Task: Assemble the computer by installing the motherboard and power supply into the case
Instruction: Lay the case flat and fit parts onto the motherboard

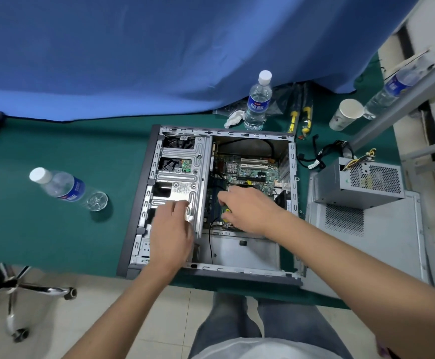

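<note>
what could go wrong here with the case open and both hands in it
1. A water bottle stands right beside the open case; a knock could tip it toward the motherboard.
2. The right hand works over the board gripping a yellow-tipped tool; a slip might scratch it.
3. The left hand rests on the drive cage, whose edges may be sharp.

Even, bright light falls from overhead on my bench; shadows are soft and short, like the one beside the tipped water bottle [63, 186]. My left hand [171, 230] smears with motion blur. Wide-angle distortion bends the edges, and the corners go soft.
</note>
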The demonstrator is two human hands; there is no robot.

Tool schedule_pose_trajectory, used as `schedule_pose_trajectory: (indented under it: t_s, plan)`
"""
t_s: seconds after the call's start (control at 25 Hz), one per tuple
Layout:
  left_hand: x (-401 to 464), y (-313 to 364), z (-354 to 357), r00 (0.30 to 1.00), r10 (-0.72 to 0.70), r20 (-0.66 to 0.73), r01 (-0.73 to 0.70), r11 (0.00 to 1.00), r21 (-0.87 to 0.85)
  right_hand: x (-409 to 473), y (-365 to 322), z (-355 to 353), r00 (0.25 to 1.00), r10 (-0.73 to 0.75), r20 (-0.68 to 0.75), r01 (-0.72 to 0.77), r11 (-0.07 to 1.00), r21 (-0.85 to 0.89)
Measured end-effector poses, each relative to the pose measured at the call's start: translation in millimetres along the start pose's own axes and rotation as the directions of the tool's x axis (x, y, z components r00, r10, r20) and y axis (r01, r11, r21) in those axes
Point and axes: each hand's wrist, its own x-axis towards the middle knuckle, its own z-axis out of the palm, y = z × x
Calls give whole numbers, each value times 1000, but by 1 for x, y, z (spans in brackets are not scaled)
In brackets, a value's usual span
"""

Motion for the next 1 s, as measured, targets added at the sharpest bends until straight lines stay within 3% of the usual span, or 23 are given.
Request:
schedule_pose_trajectory:
  t_s: [0.08, 0.16, 0.24, 0.32, 0.44, 0.56, 0.8, 0.88, 1.0]
  plan:
    - [-1, -18, 7, 998, 59, -16, -58, 996, 70, 0, -6, 7, 997, 35, -75, -47, 984, -174]
    - [-7, -24, 17, 998, 34, 57, -41, 993, 113, 1, -10, 11, 996, 60, -61, -73, 968, -240]
    - [-9, -28, 24, 998, 10, 66, -18, 993, 113, 3, -7, 3, 994, 99, 49, -95, 992, -84]
    - [-8, -30, 26, 999, 3, 54, -10, 993, 116, 4, -1, -6, 989, 43, 144, -51, 998, 48]
    - [-7, -34, 28, 999, -1, 38, -3, 993, 121, 0, -12, 2, 999, -46, 7, 47, 983, -180]
    - [-9, -33, 30, 999, -4, 47, -2, 992, 129, -3, -27, 17, 992, 25, -122, -60, 955, -292]
    - [-9, -35, 27, 998, -4, 63, -4, 992, 126, -1, -19, -6, 994, 2, 109, -3, 1000, 6]
    - [-9, -34, 28, 998, 6, 62, -14, 992, 125, -6, -23, -3, 996, -40, 78, 49, 992, -119]
    - [-9, -34, 28, 998, 17, 61, -25, 991, 133, -6, -33, 7, 996, 3, -87, -29, 956, -293]
